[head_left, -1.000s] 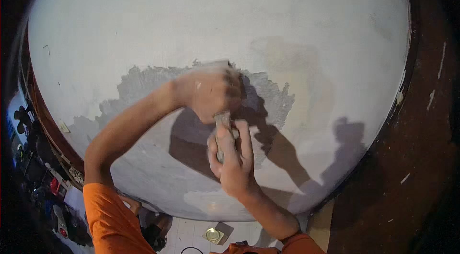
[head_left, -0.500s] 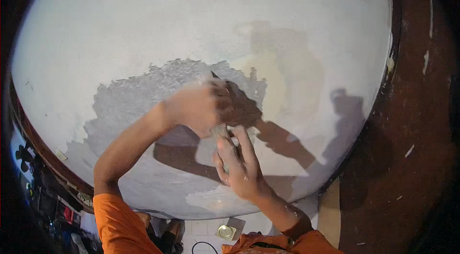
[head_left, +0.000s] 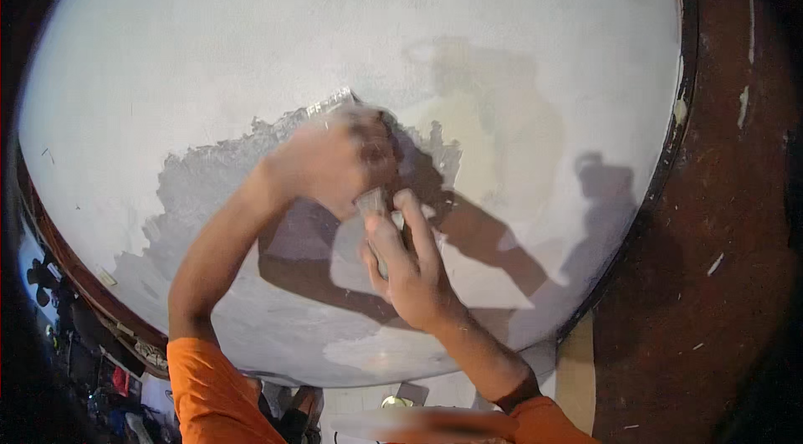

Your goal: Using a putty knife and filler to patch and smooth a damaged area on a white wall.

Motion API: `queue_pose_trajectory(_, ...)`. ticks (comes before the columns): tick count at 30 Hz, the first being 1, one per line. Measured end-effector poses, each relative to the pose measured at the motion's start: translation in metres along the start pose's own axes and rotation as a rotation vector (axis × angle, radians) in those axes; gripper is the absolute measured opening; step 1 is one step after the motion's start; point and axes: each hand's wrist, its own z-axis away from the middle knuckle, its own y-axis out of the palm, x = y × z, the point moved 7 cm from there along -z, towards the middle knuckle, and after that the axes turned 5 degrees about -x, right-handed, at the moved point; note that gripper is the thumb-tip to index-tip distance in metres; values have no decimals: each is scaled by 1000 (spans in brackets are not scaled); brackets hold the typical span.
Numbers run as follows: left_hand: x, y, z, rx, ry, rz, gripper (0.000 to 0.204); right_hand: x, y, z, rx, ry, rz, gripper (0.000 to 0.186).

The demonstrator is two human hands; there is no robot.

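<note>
One left hand (head_left: 330,161) gripping a metal blade (head_left: 333,102), right hand (head_left: 411,283) clasping a greyish tool (head_left: 372,203), grey-patched white surface (head_left: 251,42)

The left sleeve (head_left: 216,390), lightly creased, and right sleeve (head_left: 548,423) are short and orange, ending well back from the grip. Left forearm (head_left: 226,247) and right forearm (head_left: 485,360) are bare; at the grip, left hand (head_left: 330,164) and right hand (head_left: 411,281) too.
</note>
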Motion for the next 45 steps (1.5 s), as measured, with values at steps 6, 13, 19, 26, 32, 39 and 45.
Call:
queue_pose_trajectory(6, -11, 11, 1, 4, -23, 19, 34, -5, -9, 10, 118, 478, -305, 22)
queue_pose_trajectory(13, -64, 82, -17, 96, 45, 205, 29, -30, -56, 87, -149, 433, 25, 35)
queue_pose_trajectory(19, -26, 76, -51, 90, -33, 100, 24, -3, -76, 35, -279, 225, 405, 33)
queue_pose_trajectory(26, -41, 92, -48, 278, -98, 48, 24, -14, -87, 58, -288, 188, 419, 28)
queue_pose_trajectory(32, -13, 53, -51, 47, -79, 75, 24, 20, -69, 17, -286, 25, 476, 15)
queue_pose_trajectory(39, -44, 76, -48, 301, -106, 141, 28, -7, -85, 66, -288, 258, 404, 16)
queue_pose_trajectory(45, -12, 56, -47, 22, -24, 90, 21, 7, -69, 25, -323, 182, 422, 23)
